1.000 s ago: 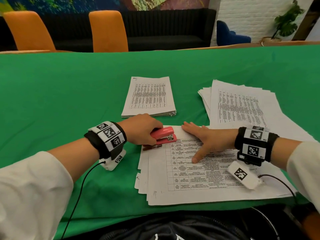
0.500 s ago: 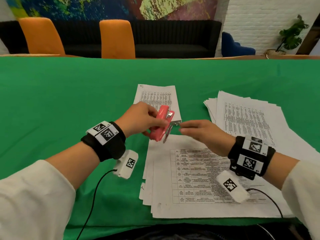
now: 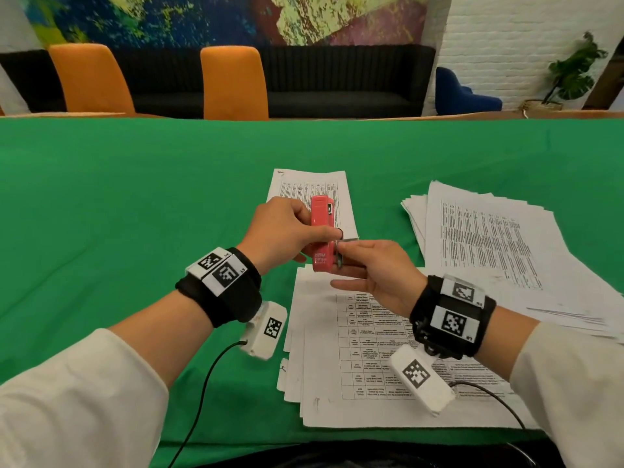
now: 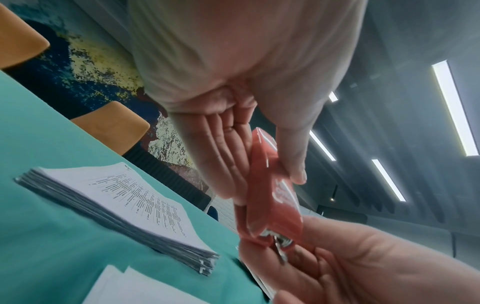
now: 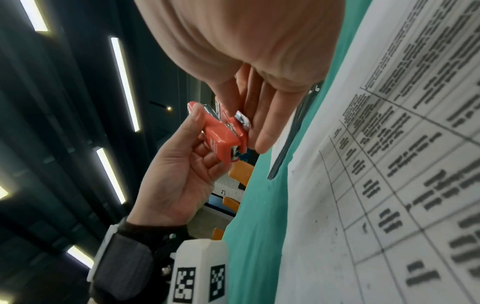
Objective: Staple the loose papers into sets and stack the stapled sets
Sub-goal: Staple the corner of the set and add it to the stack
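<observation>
A small pink stapler [image 3: 322,238] is held up above the table, standing on end. My left hand [image 3: 304,236] grips its body, thumb on one side and fingers on the other [image 4: 233,174]. My right hand [image 3: 349,253] pinches the metal part at the stapler's lower end [image 5: 242,121]. Below the hands lies a loose, fanned set of printed sheets [image 3: 354,349] at the table's near edge. A neat stack of stapled sets [image 3: 304,187] lies beyond the hands. A spread pile of loose papers [image 3: 489,238] lies to the right.
A green cloth covers the table [image 3: 135,214]. Two orange chairs [image 3: 233,82] and a black sofa stand beyond the far edge. Cables run from both wrist cameras toward the near edge.
My left hand has lifted the stapler off the near set's corner and turned it on end. My right hand has left the paper and now pinches the stapler's metal part.
</observation>
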`<control>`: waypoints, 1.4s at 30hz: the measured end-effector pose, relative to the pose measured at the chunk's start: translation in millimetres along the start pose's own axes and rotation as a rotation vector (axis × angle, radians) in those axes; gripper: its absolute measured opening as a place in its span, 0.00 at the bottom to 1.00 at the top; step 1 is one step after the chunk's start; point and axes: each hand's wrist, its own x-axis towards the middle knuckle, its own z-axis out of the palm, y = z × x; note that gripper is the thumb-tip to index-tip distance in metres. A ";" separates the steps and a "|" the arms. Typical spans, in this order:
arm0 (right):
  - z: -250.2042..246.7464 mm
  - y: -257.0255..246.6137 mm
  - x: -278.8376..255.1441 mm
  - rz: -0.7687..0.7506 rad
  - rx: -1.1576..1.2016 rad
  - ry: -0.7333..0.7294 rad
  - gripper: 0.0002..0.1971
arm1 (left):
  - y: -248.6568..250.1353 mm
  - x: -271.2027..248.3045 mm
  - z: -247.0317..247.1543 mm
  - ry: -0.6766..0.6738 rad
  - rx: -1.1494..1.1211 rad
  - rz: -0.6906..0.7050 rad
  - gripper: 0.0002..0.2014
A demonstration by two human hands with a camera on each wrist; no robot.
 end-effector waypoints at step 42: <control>-258.9 -1.0 -195.2 0.489 -0.836 -0.077 0.20 | 6.5 -37.2 43.3 -0.699 1.097 0.206 0.35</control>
